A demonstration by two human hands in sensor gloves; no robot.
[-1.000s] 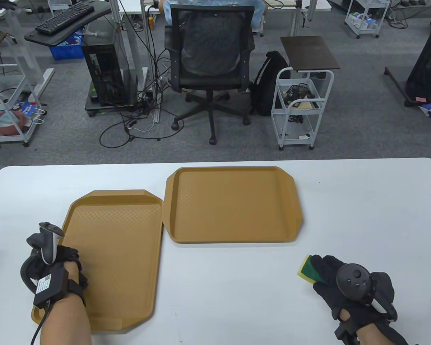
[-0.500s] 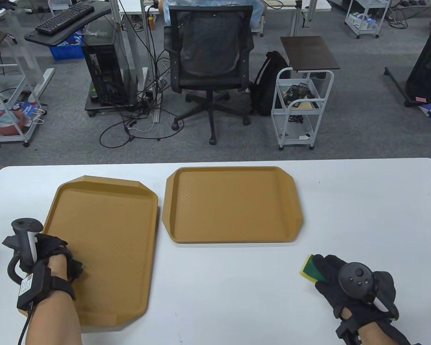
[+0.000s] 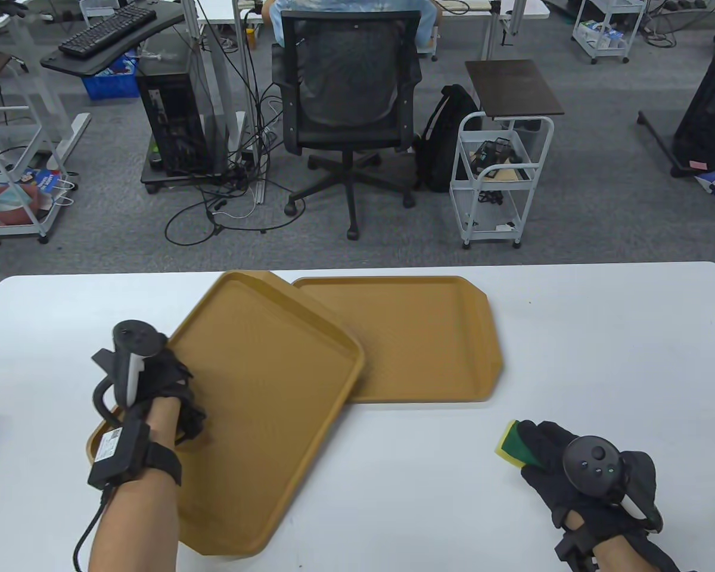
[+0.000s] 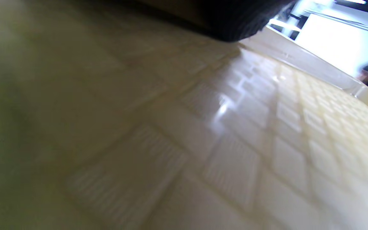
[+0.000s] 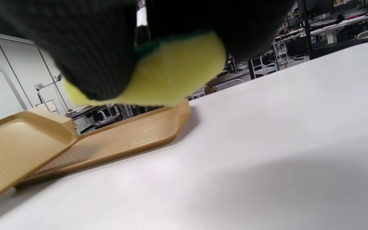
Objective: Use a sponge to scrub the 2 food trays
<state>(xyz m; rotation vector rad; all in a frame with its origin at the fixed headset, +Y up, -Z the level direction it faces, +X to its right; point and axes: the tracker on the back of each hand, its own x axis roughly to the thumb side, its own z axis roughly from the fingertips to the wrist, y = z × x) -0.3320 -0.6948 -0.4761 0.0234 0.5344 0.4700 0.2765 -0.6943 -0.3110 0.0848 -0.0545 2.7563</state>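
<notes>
Two tan food trays are on the white table. My left hand (image 3: 182, 405) grips the left rim of the nearer tray (image 3: 262, 417), which is raised and turned so its far right corner hangs over the left part of the second tray (image 3: 429, 345). The left wrist view is filled by that tray's textured floor (image 4: 235, 143), with a gloved finger (image 4: 235, 22) at the top. Near the front right, my right hand (image 3: 533, 450) holds the yellow and green sponge (image 3: 508, 445) just above the table. In the right wrist view, the sponge (image 5: 171, 80) sits between the gloved fingers (image 5: 91, 48).
The white table (image 3: 602, 357) shows bare surface to the right of the trays and in front of the second tray. Beyond its far edge are an office chair (image 3: 348, 89), a small white cart (image 3: 500, 179) and grey carpet.
My left hand has lifted the nearer tray and swung it up and to the right, so it now overlaps the second tray. The right hand and the sponge have stayed put.
</notes>
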